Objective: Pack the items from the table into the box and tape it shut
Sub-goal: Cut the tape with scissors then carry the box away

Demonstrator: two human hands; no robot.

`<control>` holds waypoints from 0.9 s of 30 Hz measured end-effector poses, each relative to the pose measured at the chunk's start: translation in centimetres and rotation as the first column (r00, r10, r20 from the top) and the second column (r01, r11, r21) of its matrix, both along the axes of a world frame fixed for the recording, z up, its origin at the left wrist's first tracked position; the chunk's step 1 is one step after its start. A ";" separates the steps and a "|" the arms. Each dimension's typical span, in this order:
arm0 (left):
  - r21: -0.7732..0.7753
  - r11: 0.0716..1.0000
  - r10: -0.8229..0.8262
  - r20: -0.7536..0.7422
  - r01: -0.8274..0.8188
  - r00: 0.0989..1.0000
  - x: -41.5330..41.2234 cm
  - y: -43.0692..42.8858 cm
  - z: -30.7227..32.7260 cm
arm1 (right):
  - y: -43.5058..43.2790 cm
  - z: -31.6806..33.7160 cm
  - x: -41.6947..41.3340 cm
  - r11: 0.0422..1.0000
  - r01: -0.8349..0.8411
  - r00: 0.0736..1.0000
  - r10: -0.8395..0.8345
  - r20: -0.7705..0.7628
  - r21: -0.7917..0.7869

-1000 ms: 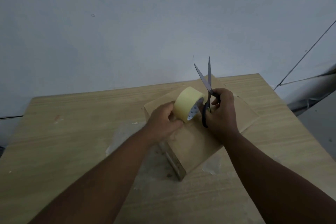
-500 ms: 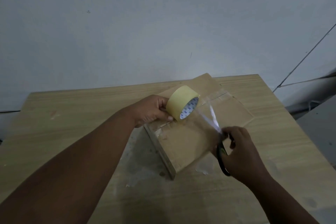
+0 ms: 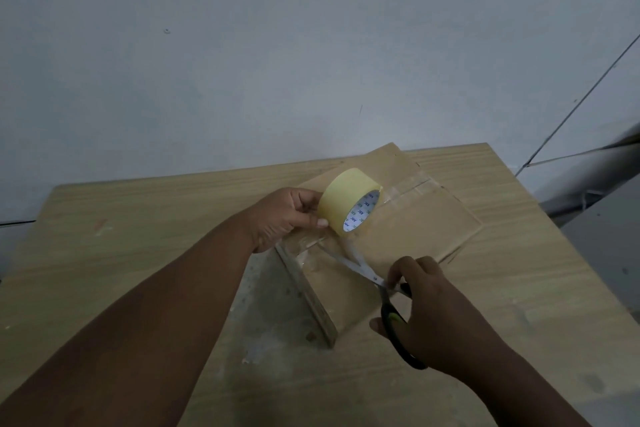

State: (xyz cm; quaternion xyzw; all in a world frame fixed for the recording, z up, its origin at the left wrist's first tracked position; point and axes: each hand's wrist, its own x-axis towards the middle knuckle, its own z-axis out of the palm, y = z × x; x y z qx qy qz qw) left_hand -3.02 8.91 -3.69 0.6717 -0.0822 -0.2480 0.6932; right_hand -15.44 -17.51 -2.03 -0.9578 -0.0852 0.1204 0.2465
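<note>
A flat brown cardboard box [image 3: 408,232] lies closed on the wooden table [image 3: 138,253], turned at an angle. My left hand [image 3: 284,215] grips a roll of pale yellow tape [image 3: 349,201] above the box's left corner. A clear strip of tape runs from the roll down to the box top. My right hand [image 3: 426,315] holds black-handled scissors [image 3: 388,302] at the box's near right edge. Their blades point up and left toward the strip just below the roll.
A grey wall stands close behind the table. The table's right edge drops to a grey floor [image 3: 602,236] with a cable along the wall. Whitish smears mark the table surface in front of the box.
My right hand lowered the scissors from upright behind the roll to the near right side, blades now aimed at the tape. My left hand lifted the roll up and left, pulling out a strip.
</note>
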 end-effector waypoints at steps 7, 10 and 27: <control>-0.002 1.000 -0.019 -0.019 0.019 1.000 0.1 0.1 0.1 | 1.4 -0.4 1.3 0.997 0.036 0.997 -0.041 0.072 0.073; 0.006 1.000 -0.023 -0.021 0.023 1.000 0.1 0.2 0.1 | 1.7 -0.3 2.0 0.998 0.034 0.997 -0.038 0.072 0.056; 0.017 1.000 0.002 -0.031 -0.002 1.000 0.2 0.2 0.0 | 2.7 -0.5 3.3 1.000 0.010 0.996 -0.012 0.088 0.021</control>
